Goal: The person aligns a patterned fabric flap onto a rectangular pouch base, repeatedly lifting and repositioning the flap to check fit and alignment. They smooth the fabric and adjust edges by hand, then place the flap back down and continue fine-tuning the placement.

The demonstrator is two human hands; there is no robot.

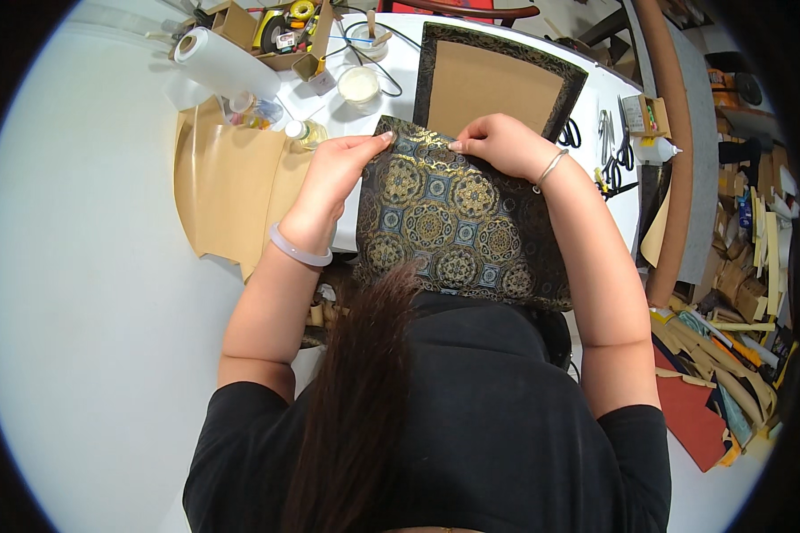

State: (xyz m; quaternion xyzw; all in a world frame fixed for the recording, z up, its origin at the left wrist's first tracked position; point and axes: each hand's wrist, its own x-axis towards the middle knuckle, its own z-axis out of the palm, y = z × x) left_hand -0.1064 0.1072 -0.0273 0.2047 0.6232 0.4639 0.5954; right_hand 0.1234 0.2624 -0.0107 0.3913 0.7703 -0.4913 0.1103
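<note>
A piece of black brocade fabric with gold and blue medallions hangs over the table's near edge toward my lap. My left hand pinches its far left corner between thumb and fingers. Along the same far edge, my right hand grips the fabric with thumb and fingertips, a short way to the right. Just beyond my right hand lies a tan board with a border of dark patterned fabric. Its near part is hidden behind the brocade and my hand.
On the white table are a tub of white paste, a small glass bottle, a white roll and a box of tapes. Scissors and a white squeeze bottle lie right. Brown paper drapes over the left edge.
</note>
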